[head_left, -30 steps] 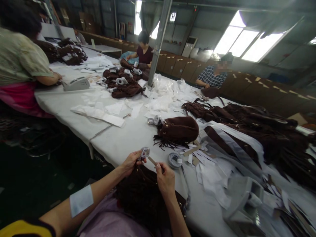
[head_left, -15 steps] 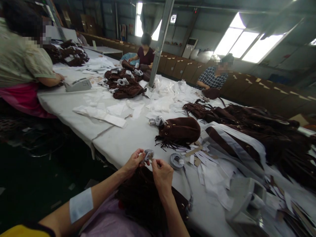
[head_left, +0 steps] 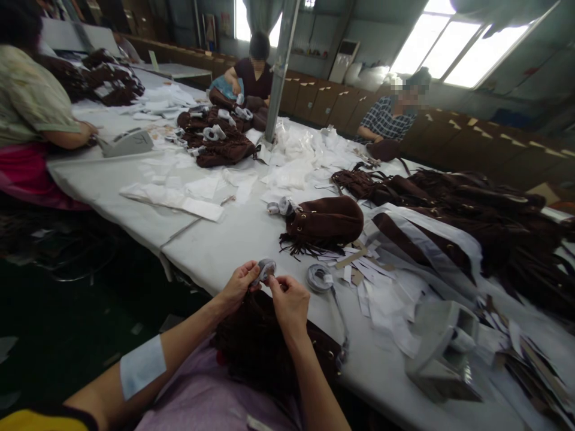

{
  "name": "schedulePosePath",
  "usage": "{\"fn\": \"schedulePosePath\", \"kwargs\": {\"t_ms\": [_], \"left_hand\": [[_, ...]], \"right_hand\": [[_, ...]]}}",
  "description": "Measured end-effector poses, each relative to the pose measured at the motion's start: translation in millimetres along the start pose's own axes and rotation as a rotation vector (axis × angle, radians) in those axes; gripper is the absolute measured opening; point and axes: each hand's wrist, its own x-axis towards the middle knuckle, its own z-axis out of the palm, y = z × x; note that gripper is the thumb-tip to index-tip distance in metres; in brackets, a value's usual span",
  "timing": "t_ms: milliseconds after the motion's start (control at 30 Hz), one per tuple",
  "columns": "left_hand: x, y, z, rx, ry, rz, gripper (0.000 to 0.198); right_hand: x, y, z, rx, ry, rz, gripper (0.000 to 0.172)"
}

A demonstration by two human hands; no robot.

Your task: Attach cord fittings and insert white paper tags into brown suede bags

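My left hand (head_left: pixel 240 284) is closed around a small coiled strap (head_left: pixel 266 269) in grey wrapping, above the table's front edge. At the coil's lower right edge, the fingers of my right hand (head_left: pixel 290 302) are pinched together; the exact spot they grip is partly hidden. Beneath my hands a dark brown fringed bag (head_left: pixel 251 341) rests in my lap against the table. A second grey-wrapped strap coil (head_left: pixel 320 278) lies right of my right hand, its tail running down to the bag's eyelets.
A brown drawstring bag (head_left: pixel 326 220) lies ahead on the white table (head_left: pixel 211 251). More brown bags (head_left: pixel 449 197) are heaped at right, beside paper strips (head_left: pixel 368 269) and a grey tape dispenser (head_left: pixel 442 347). A metal post (head_left: pixel 281 72) rises mid-table. Several co-workers sit around it.
The view has shifted slightly, so the scene sits a little higher and further left. My right fingers have closed in on the coil in my left hand.
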Motion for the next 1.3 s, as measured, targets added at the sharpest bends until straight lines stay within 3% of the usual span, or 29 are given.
{"fn": "schedulePosePath", "kwargs": {"t_ms": [133, 233, 300, 433, 600, 800, 967, 1033, 1133, 1300], "left_hand": [[0, -1, -0.7, 0.001, -0.001, -0.016, 0.039], [-2, 2, -0.7, 0.011, -0.016, -0.026, 0.040], [-3, 4, -0.9, 0.039, -0.050, -0.032, 0.040], [-3, 8, -1.4, 0.108, -0.137, -0.062, 0.038], [-6, 10, 0.2, 0.171, -0.215, -0.066, 0.036], [-11, 10, 4.1, 0.189, -0.165, -0.055, 0.037], [-10, 9, 7.5, 0.129, -0.102, -0.009, 0.034], [-9, 8, 8.3, 0.125, -0.106, -0.018, 0.033], [-7, 7, 8.1, 0.072, -0.083, -0.035, 0.033], [-6, 6, 5.2, -0.050, -0.030, -0.110, 0.034]], "right_hand": [[9, 7, 6, 0.208, -0.021, 0.138, 0.036], [16, 10, 7, 0.457, -0.190, 0.257, 0.050], [18, 11, 7, 0.540, -0.298, 0.278, 0.042], [18, 14, 5, 0.594, -0.363, 0.307, 0.038], [17, 18, 7, 0.547, -0.327, 0.318, 0.028], [10, 6, 2, 0.418, -0.154, 0.183, 0.017], [5, 11, -8, 0.575, -0.357, -0.013, 0.019], [4, 18, -8, 0.658, -0.336, 0.068, 0.023], [3, 25, -4, 0.733, -0.199, 0.231, 0.041], [3, 23, 2, 0.695, -0.141, 0.229, 0.025]]}}
